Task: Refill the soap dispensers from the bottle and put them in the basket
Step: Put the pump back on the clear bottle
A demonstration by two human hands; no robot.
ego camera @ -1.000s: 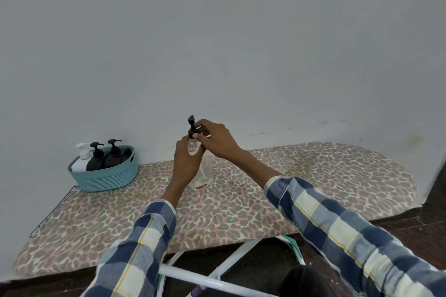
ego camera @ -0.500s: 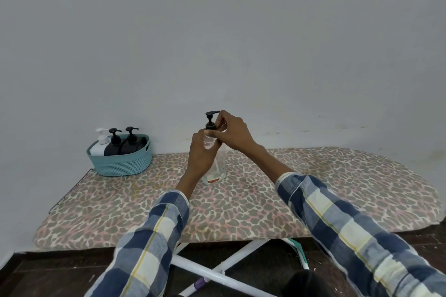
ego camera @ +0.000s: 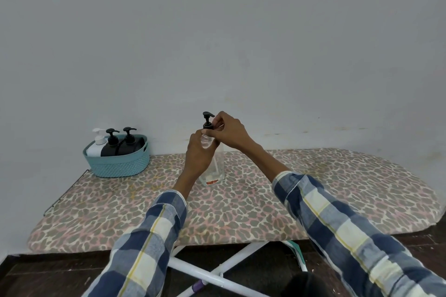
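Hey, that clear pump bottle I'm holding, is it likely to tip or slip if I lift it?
The clear pump bottle looks tall and narrow, so probably tippy on the padded board. It seems nearly empty, likely light. Smooth walls may be slippery.

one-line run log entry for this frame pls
left hand: grips clear plastic dispenser bottle | right hand: pinches its black pump cap | teal woven basket: three dispensers inside

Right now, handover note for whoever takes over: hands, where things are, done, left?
Left hand grips the clear dispenser standing upright on the ironing board. Right hand pinches its black pump at the collar.
Basket at the board's far left holds three dispensers.
Done: three in the basket.
Left: seat the pump, then put this one in the basket. No refill bottle in view.
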